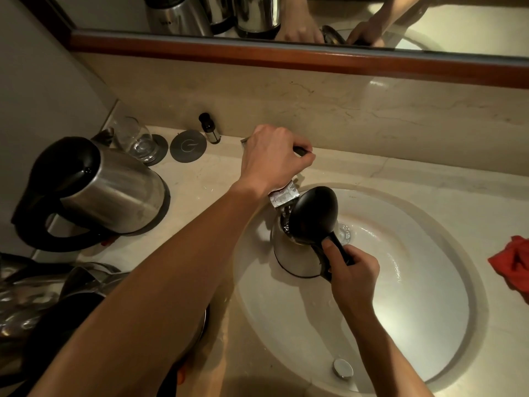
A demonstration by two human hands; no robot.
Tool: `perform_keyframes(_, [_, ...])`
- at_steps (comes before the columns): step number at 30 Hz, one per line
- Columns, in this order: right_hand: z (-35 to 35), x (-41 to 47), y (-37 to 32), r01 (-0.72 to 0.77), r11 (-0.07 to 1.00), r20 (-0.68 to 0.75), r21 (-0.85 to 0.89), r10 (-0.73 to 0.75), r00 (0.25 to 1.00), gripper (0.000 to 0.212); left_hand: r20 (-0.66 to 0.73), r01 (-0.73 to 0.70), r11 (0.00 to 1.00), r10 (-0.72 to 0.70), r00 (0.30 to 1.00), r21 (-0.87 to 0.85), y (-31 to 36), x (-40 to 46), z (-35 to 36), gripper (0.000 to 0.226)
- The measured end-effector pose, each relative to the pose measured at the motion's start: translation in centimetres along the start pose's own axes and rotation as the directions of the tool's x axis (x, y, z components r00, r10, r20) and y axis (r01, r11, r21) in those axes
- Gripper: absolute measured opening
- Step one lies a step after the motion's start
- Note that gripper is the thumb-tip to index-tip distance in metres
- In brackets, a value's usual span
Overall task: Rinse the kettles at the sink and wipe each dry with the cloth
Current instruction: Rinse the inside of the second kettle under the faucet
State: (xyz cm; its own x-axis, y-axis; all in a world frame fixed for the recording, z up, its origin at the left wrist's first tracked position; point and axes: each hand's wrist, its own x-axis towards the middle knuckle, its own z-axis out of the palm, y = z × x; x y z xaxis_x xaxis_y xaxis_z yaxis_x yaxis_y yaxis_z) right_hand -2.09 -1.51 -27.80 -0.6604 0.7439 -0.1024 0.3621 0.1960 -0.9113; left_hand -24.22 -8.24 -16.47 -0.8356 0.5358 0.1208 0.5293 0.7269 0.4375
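A steel kettle (289,253) with its black lid (313,214) raised stands in the oval sink (429,282) under the faucet spout (284,197). Water runs from the spout into the kettle's mouth. My right hand (350,269) grips the kettle's black handle. My left hand (276,156) is curled round the faucet lever at the sink's back edge. A second steel kettle (114,193) with a black lid and handle stands on the counter at the left. A red cloth (512,267) lies crumpled on the counter at the right edge.
More steel kettles (43,296) crowd the lower left counter. A drinking glass (137,141) on a coaster, a grey round coaster (187,146) and a small dark bottle (210,128) stand at the back left. A mirror (400,18) runs above the marble backsplash.
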Motion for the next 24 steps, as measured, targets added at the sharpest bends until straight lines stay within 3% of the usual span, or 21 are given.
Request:
perform_keyframes(14, [0.1,-0.03,0.2,-0.037,0.999,-0.008,0.021,0.037,0.999,0.067,0.0,0.025,1.0,-0.025,1.0,-0.007,-0.08,0.0,0.04,0.021])
perform_keyframes(24, [0.01,-0.06,0.09,-0.028,0.999,-0.007,0.019,0.028,1.0,0.073,0.008,0.025,1.0,-0.025,1.0,-0.016,-0.18,0.05,0.08,0.022])
